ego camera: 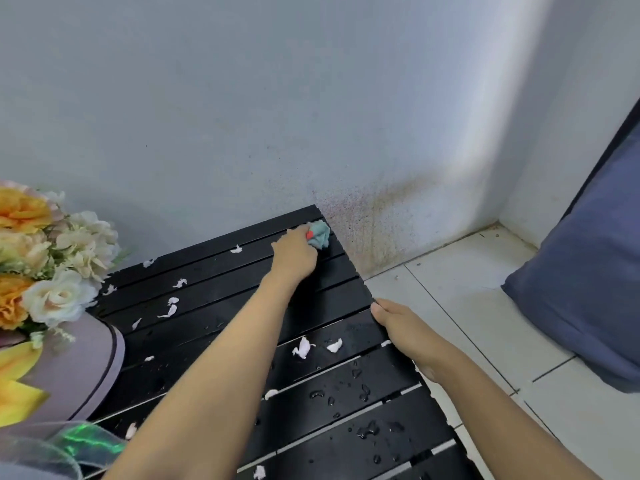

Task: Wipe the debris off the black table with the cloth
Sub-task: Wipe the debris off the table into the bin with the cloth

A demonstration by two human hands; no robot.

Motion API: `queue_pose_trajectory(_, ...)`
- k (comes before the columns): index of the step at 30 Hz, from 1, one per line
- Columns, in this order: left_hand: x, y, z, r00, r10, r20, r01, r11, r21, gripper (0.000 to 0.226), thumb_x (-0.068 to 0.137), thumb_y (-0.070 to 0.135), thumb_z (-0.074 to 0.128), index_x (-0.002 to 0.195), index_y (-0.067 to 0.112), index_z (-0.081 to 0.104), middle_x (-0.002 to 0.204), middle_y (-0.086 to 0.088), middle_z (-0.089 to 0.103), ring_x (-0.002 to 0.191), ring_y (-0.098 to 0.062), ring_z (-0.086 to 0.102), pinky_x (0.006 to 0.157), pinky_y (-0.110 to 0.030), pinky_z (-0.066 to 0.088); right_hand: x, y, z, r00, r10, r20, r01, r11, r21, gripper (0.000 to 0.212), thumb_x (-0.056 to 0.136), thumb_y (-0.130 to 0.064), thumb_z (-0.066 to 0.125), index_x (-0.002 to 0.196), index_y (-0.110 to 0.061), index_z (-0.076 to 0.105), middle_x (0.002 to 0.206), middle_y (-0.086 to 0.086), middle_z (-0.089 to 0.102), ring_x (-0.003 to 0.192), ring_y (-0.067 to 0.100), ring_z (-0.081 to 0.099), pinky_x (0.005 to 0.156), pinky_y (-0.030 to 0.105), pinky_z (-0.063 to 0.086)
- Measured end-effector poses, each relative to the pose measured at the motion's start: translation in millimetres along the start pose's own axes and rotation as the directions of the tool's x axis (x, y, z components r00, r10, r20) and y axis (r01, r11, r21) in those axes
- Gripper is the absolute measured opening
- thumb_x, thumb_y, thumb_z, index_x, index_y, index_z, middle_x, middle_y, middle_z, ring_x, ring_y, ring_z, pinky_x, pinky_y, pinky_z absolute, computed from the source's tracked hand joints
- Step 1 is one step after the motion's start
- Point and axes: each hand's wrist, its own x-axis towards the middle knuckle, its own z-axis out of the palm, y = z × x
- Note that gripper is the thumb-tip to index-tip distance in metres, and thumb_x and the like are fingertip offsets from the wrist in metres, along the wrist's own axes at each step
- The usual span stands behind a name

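Both your forearms fill the near part of the head view, reaching out over the slatted black table [214, 299]. Your right hand [405, 329] is clamped over the table's right edge, fingers hooked round the rim, steadying it. Your left hand [294, 254] is way out at the far right corner, closed tight on the cloth [320, 234], a small teal wad with a spot of red showing, pressed against the top just beside the wall [242, 116].

That cloth looks soft and light, limp enough to bunch in one fist. Keep it balled in the palm with the fingers on top, so a broad pad of fabric meets the slats rather than a loose tail.

White scraps [303, 348] lie scattered across the middle and down the left side, with more near the front edge. They look like torn tissue: featherweight, likely to flutter or smear. Water drops [363, 393] bead near the right front, so some bits may be damp and cling.

Mind the gaps between slats; scraps could catch there. And watch the flowers [45, 258] crowding the left edge, right where the debris runs thickest. Most of the wiping, I'd judge, lies ahead of you.
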Motion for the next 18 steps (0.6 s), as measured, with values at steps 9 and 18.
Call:
queue_pose_trajectory(9,-129,11,27,0.948,0.273,0.165,-0.285,0.957,0.054,0.068,0.082,-0.013,0.033,0.143,0.017,0.038,0.149,-0.002,0.039,0.145,-0.024,0.017,0.117,-0.038,0.002,6,-4,-5,1.000,-0.002,-0.026,0.001,0.998,-0.061,0.029,0.102,-0.028,0.041,0.114,-0.018,0.066,0.116,0.005,0.069,0.112,0.021,0.062,0.098,0.035,0.047)
queue_pose_trajectory(18,-108,-3,-30,0.999,0.022,-0.028,-0.025,0.995,-0.099,0.047,0.087,-0.002,0.039,0.125,0.019,0.058,0.108,0.004,0.062,0.094,-0.015,0.054,0.073,-0.017,0.032,-61,18,-2,0.991,0.095,-0.100,-0.104,0.990,-0.096,0.049,0.102,-0.048,0.029,0.110,-0.019,0.068,0.107,-0.005,0.069,0.101,0.015,0.063,0.095,0.033,0.048)
